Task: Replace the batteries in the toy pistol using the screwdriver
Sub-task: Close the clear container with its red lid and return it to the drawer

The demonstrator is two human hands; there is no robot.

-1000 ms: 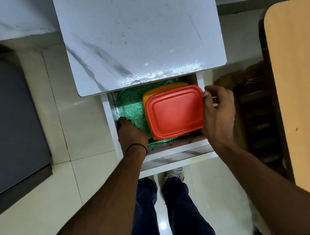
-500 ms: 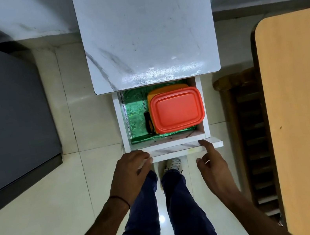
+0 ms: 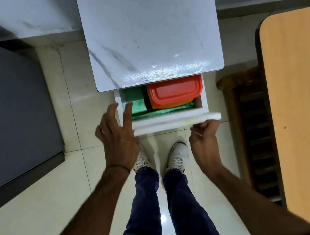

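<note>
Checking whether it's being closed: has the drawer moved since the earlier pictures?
Yes. The drawer has slid inward under the marble cabinet top; the red lid inside, fully visible before, is now partly hidden beneath that top's front edge.

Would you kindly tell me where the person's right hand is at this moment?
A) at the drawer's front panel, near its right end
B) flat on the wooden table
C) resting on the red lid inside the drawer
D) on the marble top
A: the right hand sits with curled fingers against the lower edge of the drawer front near its right end, apart from the red lid inside the drawer.
</note>
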